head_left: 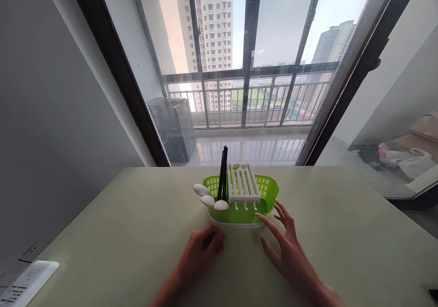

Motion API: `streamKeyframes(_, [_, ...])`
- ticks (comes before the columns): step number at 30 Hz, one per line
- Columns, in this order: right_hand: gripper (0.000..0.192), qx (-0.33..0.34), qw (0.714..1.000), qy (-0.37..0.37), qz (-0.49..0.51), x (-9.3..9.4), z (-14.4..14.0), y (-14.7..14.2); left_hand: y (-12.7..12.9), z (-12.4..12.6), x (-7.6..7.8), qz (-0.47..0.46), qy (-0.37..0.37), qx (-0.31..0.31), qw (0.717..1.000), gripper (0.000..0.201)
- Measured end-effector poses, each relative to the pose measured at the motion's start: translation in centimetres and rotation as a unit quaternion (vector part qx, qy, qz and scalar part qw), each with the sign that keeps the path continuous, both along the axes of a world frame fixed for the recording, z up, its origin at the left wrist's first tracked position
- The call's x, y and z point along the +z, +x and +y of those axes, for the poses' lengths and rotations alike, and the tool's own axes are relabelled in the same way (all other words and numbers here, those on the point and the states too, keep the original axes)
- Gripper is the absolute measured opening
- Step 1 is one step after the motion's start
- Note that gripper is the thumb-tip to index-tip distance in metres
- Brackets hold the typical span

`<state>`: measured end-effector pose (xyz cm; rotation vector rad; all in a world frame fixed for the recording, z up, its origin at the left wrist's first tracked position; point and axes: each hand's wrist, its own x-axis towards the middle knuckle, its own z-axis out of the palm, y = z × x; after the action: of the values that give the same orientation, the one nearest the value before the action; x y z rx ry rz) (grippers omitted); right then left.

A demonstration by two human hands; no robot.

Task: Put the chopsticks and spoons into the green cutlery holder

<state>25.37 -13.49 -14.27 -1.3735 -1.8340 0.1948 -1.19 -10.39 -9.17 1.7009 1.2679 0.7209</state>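
A green plastic basket [239, 215] on a white base [236, 225] stands on the table. Black chopsticks [223, 174] rise from its left side. Three white spoons [207, 200] hang their bowls over its left front rim. A white slotted rack [243, 183] with small hooks spans the basket's middle. My left hand [205, 248] rests on the table just before the base, fingers curled in, with nothing visible in them. At the basket's right front, my right hand [285, 243] has its fingers spread; the index fingertip reaches the front wall, though I cannot tell whether it presses.
The pale green table [153, 215] runs up to a dark-framed glass door [112, 60]. A white power strip [30, 282] lies at the left front edge. Beyond the glass stand a grey cabinet-like box [176, 127] and a balcony railing [273, 97]. White bags [415, 163] lie at right.
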Motion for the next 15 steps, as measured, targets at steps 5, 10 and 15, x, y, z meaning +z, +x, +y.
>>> streamKeyframes(5, [0.053, -0.022, 1.000, 0.002, -0.007, -0.7, 0.0, 0.0, 0.1, -0.1, 0.2, 0.005, 0.000, -0.002, 1.000, 0.037])
streamKeyframes(10, [0.058, -0.017, 1.000, -0.005, -0.014, -1.2, -0.2, 0.1, 0.1, -0.1, 0.4, 0.012, 0.000, -0.003, 1.000, 0.039])
streamKeyframes(15, [0.060, 0.016, 1.000, -0.001, -0.004, -0.9, -0.1, 0.1, 0.0, 0.0, 0.2, 0.010, -0.010, 0.003, 1.000, 0.042])
